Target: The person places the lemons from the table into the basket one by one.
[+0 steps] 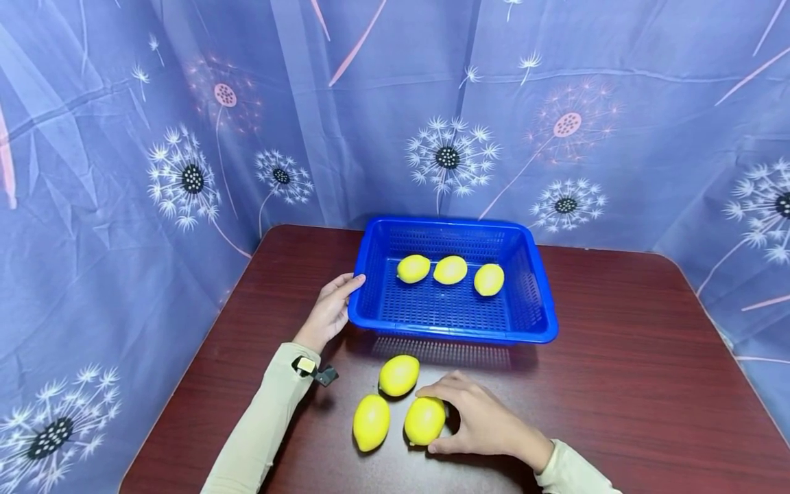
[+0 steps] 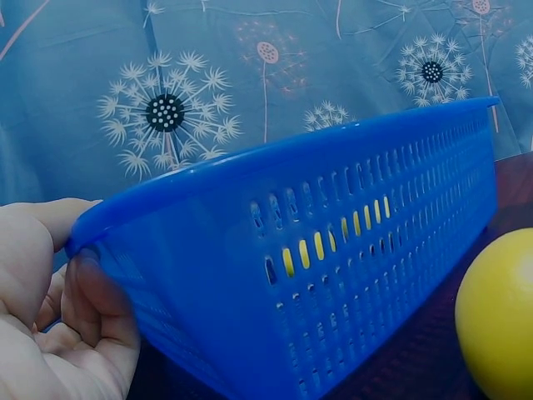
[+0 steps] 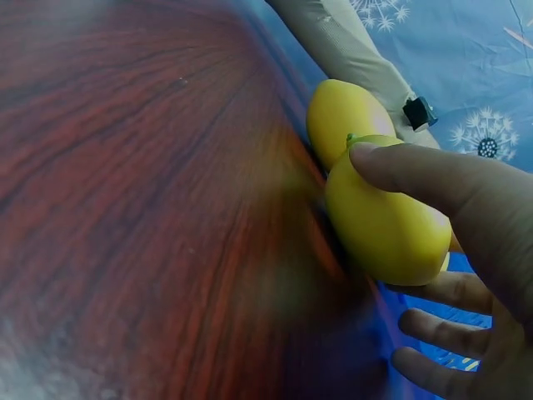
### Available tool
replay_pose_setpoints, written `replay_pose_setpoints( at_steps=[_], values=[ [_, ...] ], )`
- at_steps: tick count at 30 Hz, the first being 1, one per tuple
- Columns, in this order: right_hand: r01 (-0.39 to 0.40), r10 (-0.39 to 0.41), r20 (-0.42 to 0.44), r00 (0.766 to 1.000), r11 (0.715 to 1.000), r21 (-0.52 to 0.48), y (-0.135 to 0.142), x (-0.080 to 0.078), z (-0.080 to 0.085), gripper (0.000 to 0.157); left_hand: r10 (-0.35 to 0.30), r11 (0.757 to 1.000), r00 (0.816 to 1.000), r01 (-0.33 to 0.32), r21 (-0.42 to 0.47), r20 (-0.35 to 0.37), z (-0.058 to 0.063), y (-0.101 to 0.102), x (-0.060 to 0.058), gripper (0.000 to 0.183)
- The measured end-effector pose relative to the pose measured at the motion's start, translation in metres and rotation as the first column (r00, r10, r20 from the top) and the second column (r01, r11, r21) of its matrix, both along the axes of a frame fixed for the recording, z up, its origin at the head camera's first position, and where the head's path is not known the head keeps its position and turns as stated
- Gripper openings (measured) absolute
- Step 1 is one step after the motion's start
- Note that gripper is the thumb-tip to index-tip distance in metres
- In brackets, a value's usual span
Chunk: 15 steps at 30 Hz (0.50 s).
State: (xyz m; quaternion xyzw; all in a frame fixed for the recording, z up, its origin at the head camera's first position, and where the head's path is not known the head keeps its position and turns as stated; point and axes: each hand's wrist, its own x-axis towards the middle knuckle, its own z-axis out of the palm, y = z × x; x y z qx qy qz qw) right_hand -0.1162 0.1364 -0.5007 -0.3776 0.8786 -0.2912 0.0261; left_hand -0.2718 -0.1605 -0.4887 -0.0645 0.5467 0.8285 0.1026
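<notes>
A blue plastic basket (image 1: 444, 336) stands on the table with three yellow lemons inside, one of them the right-hand lemon (image 1: 489, 280). My left hand (image 1: 327, 312) grips the basket's left rim, thumb over the edge and fingers curled below it, as the left wrist view shows. In front of the basket, my right hand (image 1: 478, 415) holds a lemon (image 1: 424, 421) between thumb and fingers. The thumb (image 3: 391, 162) lies near its stem end in the right wrist view. Two more lemons lie to its left, one farther back (image 1: 398, 375) and one nearer (image 1: 371, 422).
The dark red wooden table (image 1: 642, 357) extends to both sides of the basket. A blue curtain (image 1: 370, 137) with dandelion prints hangs behind and beside it. A small strapped device (image 1: 311, 368) sits on the left wrist.
</notes>
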Motion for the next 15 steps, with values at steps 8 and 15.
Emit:
replay_pose_setpoints(
  at_steps=[8,15],
  values=[
    [0.005,-0.005,-0.002,1.0,0.999,-0.054,0.0013,-0.001,-0.0032,0.067,-0.002,1.0,1.0,0.002,0.003,0.0,0.0003,-0.0001,0.0007,0.009],
    [0.018,-0.021,-0.031,0.999,0.994,-0.107,0.0055,-0.0004,0.0026,0.066,0.0,1.0,1.0,-0.001,-0.001,-0.006,0.0013,0.0003,0.0008,0.008]
  ],
)
